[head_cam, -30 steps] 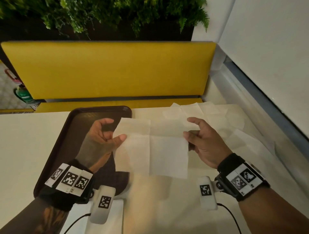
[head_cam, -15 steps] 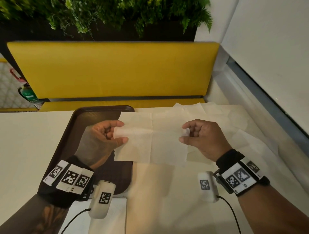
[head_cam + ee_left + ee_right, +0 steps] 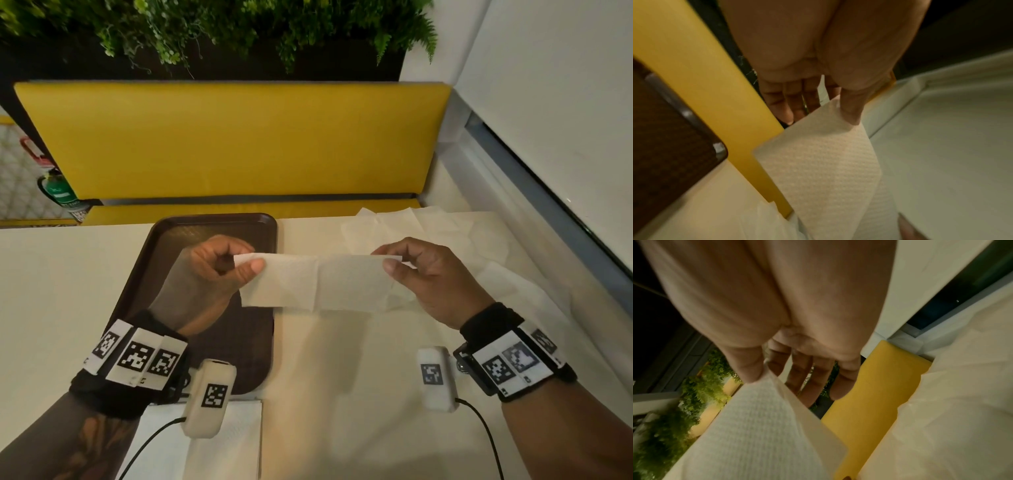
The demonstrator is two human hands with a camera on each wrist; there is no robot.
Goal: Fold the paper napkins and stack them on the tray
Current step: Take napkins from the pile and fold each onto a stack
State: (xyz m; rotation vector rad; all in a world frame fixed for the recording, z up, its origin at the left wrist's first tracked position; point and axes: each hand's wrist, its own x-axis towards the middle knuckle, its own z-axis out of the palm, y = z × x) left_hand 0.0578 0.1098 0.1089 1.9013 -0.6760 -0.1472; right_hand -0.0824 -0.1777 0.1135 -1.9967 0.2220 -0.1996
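A white paper napkin (image 3: 318,284) hangs folded in half as a wide strip above the table, between my two hands. My left hand (image 3: 239,265) pinches its left top corner with thumb and fingers, over the dark brown tray (image 3: 171,236). My right hand (image 3: 394,262) pinches the right top corner. In the left wrist view the thumb presses the napkin (image 3: 818,162) against the fingers. In the right wrist view the thumb holds the napkin (image 3: 756,426) the same way. Several unfolded napkins (image 3: 428,229) lie spread on the table at the back right.
The tray's visible surface is bare. A folded white napkin (image 3: 226,442) lies at the table's near edge below the tray. A yellow bench (image 3: 233,144) runs behind the table, plants (image 3: 239,27) above it. A white wall and window ledge (image 3: 548,192) close the right side.
The napkin went from an open sheet to a half-height strip: its top edge came down toward me. Both hands rose slightly and now pinch the doubled top corners.
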